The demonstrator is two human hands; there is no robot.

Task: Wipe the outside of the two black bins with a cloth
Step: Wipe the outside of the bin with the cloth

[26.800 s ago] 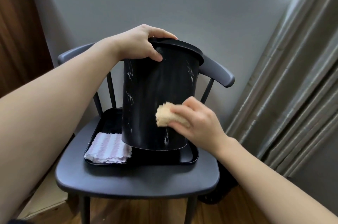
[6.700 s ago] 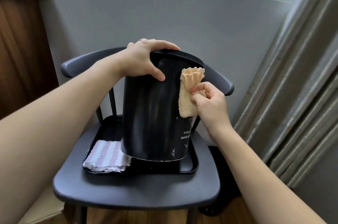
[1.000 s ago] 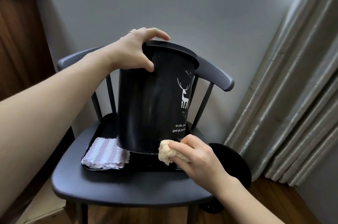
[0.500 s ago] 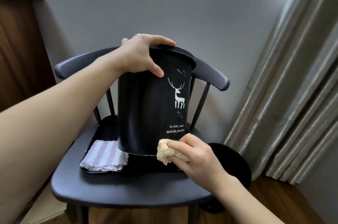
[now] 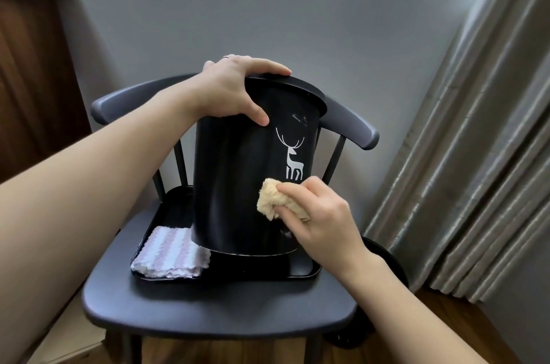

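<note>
We see a black bin [image 5: 238, 185] standing tilted in a black tray [image 5: 300, 270] that sits on the seat of a dark chair [image 5: 208, 313], its base toward the tray's back right and lifted at the front edge. A white deer [image 5: 293, 156] is printed on its side. The left hand [image 5: 235, 90] grips the bin's rim — fingers curled over the top, thumb pressed on the outer wall. The right hand [image 5: 321, 215] clutches a bunched tan cloth [image 5: 273, 200] and presses it against the bin's lower wall, just below the deer. A folded striped white-and-pink cloth [image 5: 171, 253] lies in the tray's front left corner, touching the bin's base. A second black bin [image 5: 387, 262] shows on the floor past the chair's right edge — mostly hidden.
</note>
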